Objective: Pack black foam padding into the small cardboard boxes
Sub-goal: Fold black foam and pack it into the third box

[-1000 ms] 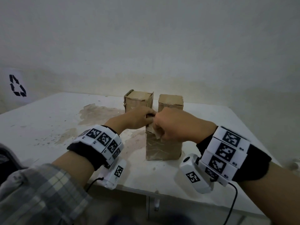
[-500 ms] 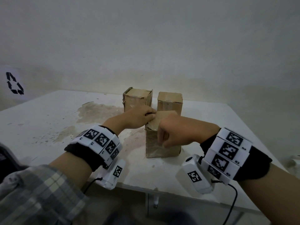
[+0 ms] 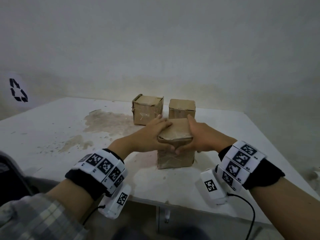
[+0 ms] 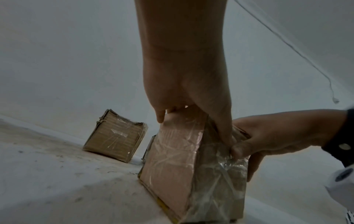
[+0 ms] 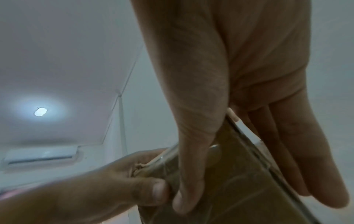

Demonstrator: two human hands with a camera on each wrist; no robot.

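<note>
Both forearms are bare, and each wrist wears a black fabric cuff wrapped by a white band of blocks, each printed with a black-and-white square code marker and a tiny number. Under the left wrist hangs a white camera housing with its own square marker and a thin black cable trailing from it. The right wrist carries a matching white camera unit, marker on its face, a black cable looping away below. A plaid sleeve in grey, pale blue and cream covers the left upper forearm.
</note>
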